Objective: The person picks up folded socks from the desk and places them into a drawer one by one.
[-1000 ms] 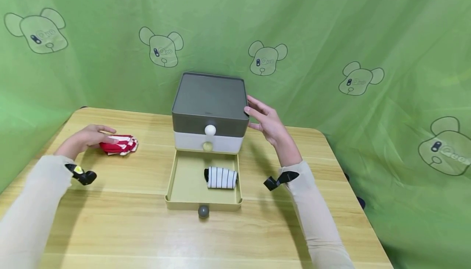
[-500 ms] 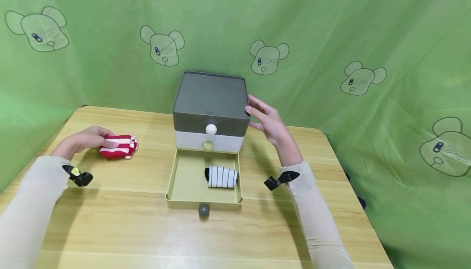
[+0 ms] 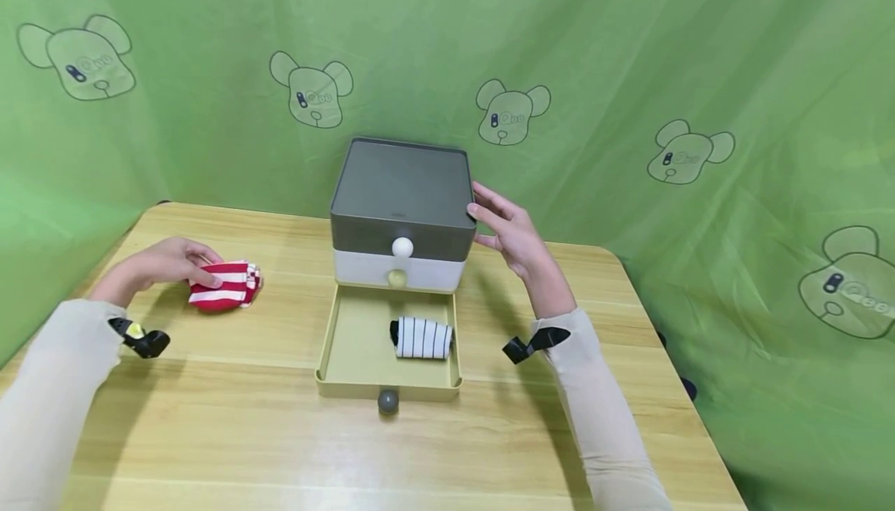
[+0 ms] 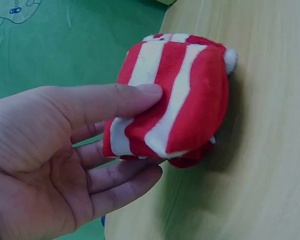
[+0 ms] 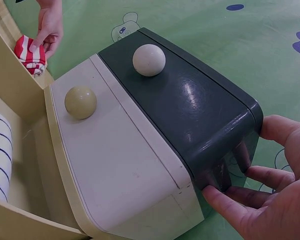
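A folded red-and-white striped sock bundle (image 4: 177, 95) is pinched in my left hand (image 3: 164, 264), thumb across its top and the other fingers beneath, at the left of the table. My right hand (image 3: 513, 235) rests its fingertips against the right side of a small drawer cabinet (image 3: 404, 185), fingers spread and thumb at the top edge. In the right wrist view, the right fingers (image 5: 265, 177) reach the dark top section. The cabinet's yellow bottom drawer (image 3: 360, 340) is pulled out. Inside it, on the right, lies a folded white sock bundle with dark stripes (image 3: 423, 338).
White and yellow round knobs mark the dark upper drawer (image 3: 363, 235) and the white middle drawer (image 3: 363, 266). A grey knob (image 3: 388, 401) sticks out from the bottom drawer's front. The wooden table (image 3: 252, 418) ends at a green curtain (image 3: 412, 37) behind the cabinet.
My left hand has tightened its pinch on the red-and-white sock bundle and turned it, its stripes now facing up. The right hand stays at the cabinet's side.
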The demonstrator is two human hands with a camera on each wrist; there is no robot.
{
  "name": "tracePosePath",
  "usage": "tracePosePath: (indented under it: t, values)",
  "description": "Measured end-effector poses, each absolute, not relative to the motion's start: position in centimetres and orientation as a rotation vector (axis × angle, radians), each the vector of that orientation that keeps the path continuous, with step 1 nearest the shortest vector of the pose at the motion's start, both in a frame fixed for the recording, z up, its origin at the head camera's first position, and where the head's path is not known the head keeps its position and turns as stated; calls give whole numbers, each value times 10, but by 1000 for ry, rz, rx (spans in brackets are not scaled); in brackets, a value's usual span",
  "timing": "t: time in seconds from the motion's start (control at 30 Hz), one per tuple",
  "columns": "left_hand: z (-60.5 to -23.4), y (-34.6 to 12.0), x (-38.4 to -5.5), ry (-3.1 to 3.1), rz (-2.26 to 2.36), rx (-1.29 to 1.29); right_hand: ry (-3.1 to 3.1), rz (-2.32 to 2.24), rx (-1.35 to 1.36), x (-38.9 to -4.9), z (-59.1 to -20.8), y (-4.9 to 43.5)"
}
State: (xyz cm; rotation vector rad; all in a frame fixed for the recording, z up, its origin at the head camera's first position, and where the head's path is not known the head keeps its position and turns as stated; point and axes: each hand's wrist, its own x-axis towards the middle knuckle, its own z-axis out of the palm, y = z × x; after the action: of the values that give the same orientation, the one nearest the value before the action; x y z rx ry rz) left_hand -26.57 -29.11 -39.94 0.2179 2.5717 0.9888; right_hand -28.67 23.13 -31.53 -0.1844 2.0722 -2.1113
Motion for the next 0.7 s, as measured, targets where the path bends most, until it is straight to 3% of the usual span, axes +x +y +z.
tracePosePath:
  t: [0.3,0.7]
  values:
    - [-382,-279,-257,2639,968,270,2079,-2119,-208,-285,-316,231]
    - [-344,-223,-241,2803,841,546,2080,-2118,-218,-287,-317,232]
